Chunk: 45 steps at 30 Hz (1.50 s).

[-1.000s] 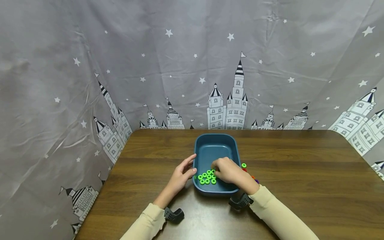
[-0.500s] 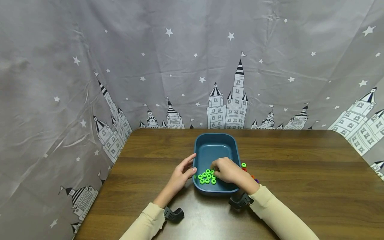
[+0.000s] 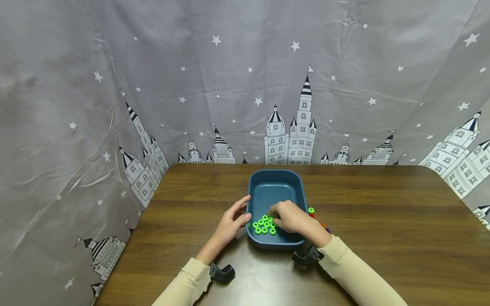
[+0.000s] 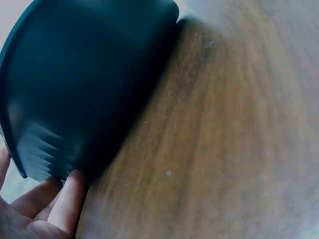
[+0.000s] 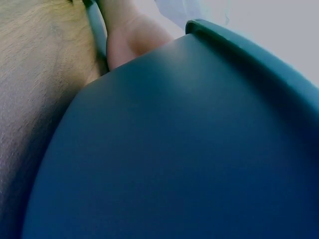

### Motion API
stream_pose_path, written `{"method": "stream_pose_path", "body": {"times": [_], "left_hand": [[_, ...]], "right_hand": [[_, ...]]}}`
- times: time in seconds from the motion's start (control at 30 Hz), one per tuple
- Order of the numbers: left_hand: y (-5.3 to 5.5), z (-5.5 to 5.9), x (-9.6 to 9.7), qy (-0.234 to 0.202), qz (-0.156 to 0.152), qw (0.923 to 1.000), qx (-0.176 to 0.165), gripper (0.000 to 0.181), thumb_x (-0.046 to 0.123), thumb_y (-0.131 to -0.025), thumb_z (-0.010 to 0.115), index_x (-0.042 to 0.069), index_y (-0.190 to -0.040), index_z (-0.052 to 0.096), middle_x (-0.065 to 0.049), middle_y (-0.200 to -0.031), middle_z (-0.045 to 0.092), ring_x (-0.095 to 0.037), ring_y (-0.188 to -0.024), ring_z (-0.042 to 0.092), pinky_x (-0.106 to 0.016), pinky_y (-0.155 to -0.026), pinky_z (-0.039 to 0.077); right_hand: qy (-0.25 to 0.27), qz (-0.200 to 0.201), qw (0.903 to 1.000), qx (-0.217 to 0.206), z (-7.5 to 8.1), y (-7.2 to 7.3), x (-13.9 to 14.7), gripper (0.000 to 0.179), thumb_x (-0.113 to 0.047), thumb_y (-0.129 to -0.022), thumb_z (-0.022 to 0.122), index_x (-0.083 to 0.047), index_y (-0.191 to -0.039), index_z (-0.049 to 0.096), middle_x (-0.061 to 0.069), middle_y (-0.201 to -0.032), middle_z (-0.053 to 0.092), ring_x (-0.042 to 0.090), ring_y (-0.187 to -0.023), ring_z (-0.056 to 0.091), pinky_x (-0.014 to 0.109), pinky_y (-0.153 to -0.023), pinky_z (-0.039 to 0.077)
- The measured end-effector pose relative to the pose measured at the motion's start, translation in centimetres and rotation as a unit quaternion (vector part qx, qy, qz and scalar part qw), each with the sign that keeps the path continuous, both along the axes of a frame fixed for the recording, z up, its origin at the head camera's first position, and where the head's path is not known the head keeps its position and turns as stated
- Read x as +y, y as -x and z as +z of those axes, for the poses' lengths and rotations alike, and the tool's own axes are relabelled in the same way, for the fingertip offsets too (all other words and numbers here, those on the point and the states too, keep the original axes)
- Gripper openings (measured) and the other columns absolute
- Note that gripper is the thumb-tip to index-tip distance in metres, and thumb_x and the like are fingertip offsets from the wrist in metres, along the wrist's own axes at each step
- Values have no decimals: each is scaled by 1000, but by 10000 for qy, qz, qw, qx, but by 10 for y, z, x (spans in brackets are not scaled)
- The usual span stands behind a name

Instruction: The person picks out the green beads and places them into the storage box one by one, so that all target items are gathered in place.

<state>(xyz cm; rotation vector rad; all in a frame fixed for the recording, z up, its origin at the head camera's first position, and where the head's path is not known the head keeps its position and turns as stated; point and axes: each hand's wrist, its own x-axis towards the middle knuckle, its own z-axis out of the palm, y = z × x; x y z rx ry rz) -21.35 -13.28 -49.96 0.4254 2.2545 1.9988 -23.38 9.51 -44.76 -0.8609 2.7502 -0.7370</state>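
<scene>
A deep blue rectangular tub (image 3: 273,245) stands on the table. Several bright green ring-shaped beads (image 3: 264,230) lie on its floor, grouped at the near left. My left hand (image 3: 229,225) is at the tub's left side, its fingers resting against the outer wall, as the left wrist view shows of the fingers (image 4: 71,201). My right hand (image 3: 290,217) reaches inside over the right rim, fingers bent down beside the green beads. Its fingertips are hidden behind the hand, so whether a bead is pinched there does not show. In the right wrist view the tub wall hides most of that hand (image 5: 134,37).
Just outside the tub's right wall lie loose beads: a green bead (image 3: 311,210), a red bead (image 3: 311,216), an orange one and a purple bead (image 3: 327,230), partly covered by the right arm. A grey castle-print curtain (image 3: 229,85) hangs behind the wooden table (image 3: 383,212).
The green beads nearest my right fingertips have shifted slightly to the left and away from me. My right hand has moved very little; the left hand and tub have stayed in place.
</scene>
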Motion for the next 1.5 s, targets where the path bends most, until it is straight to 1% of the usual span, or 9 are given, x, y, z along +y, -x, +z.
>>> {"method": "stream_pose_path", "body": {"times": [0.2,0.43,0.6,0.77,0.93,1.23,1.5], "left_hand": [[-1,2,0,25,-9,10000,-24,57,7,-99,58,7,-154,43,-31,-149,50,-47,-131,56,-46,-96,59],[0,1,0,39,-108,9999,54,58,8,-99,57,4,-155,40,-34,-149,49,-48,-130,56,-45,-95,59],[1,-1,0,29,-79,10000,17,58,8,-99,58,6,-154,42,-33,-148,49,-46,-131,55,-43,-94,60],[0,0,0,47,-52,10000,21,57,7,-99,57,7,-154,43,-31,-149,50,-45,-130,56,-41,-93,60],[0,1,0,49,-29,10000,-5,57,7,-99,58,8,-154,43,-30,-150,50,-45,-131,55,-43,-94,60],[-1,1,0,24,-28,10000,-3,57,8,-99,58,8,-154,43,-30,-150,50,-45,-131,55,-42,-93,60],[-1,1,0,-2,-55,10000,38,58,7,-99,57,6,-154,42,-31,-149,49,-46,-130,55,-39,-93,60]], "right_hand": [[4,25,10000,2,-1,0,0,14,-2,-88,70,-1,-99,78,5,-84,73,10,-71,55,26,-65,49],[-17,4,10000,13,-1,0,1,15,-2,-88,70,-1,-100,78,6,-87,75,10,-73,57,28,-67,52],[-37,45,9999,106,-2,0,1,16,-3,-87,70,-2,-101,78,6,-89,76,9,-75,61,29,-68,54],[24,111,9998,180,-2,1,2,14,-7,-88,72,-2,-100,77,5,-87,76,8,-74,61,26,-66,53],[95,116,9996,248,-1,0,2,15,-9,-88,71,-3,-100,77,5,-85,75,8,-72,60,25,-65,52],[97,21,9999,98,1,-1,0,17,-12,-90,71,-4,-104,77,4,-88,75,8,-74,59,27,-68,52],[97,-1,9999,28,2,-1,-1,18,-13,-91,71,-4,-106,76,4,-86,74,8,-72,57,26,-66,50]]}}
